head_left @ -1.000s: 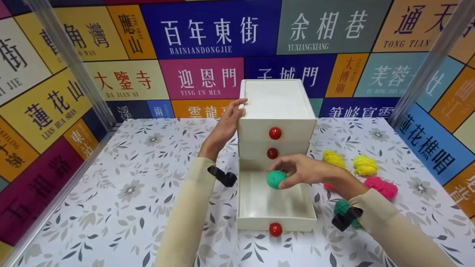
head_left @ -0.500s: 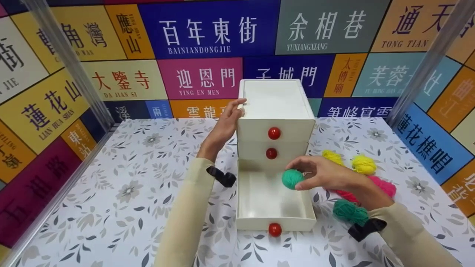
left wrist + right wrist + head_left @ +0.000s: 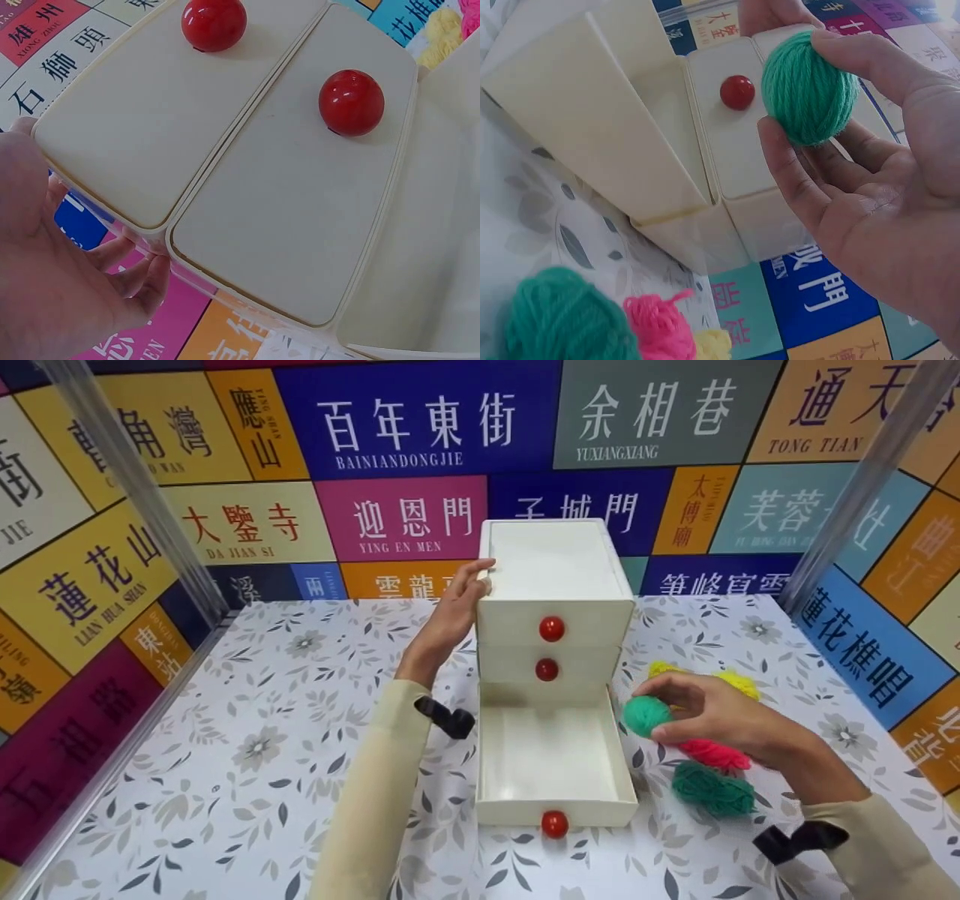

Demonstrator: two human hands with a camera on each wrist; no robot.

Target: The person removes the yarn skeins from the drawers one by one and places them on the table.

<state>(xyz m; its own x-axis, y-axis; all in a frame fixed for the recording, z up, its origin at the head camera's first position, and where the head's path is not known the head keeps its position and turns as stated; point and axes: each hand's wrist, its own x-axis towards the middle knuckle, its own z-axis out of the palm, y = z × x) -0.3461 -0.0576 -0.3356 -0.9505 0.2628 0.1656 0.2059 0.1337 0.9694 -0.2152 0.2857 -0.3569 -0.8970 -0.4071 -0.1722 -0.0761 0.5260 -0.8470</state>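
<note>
My right hand [image 3: 712, 712] pinches a light green yarn ball [image 3: 647, 715] between thumb and fingers, just right of the pulled-out bottom drawer [image 3: 555, 757]. The right wrist view shows the ball [image 3: 810, 90] in front of the white drawer cabinet [image 3: 731, 150]. That drawer has a red round knob [image 3: 554, 824], and its visible floor is bare. My left hand [image 3: 448, 619] rests against the left side of the white cabinet [image 3: 555, 559], its fingertips at the top edge. In the left wrist view, the left fingers [image 3: 127, 270] lie along the cabinet's side.
Dark green [image 3: 712, 789], pink [image 3: 716, 754] and yellow [image 3: 739, 684] yarn bundles lie on the floral tabletop [image 3: 262, 750] to the cabinet's right, partly behind my right hand. Two upper drawers with red knobs are closed. Sign-printed panels [image 3: 420, 420] stand behind and at the sides.
My right hand has carried the light green yarn ball rightward, from over the open drawer to beyond its right wall. My left hand stays on the cabinet.
</note>
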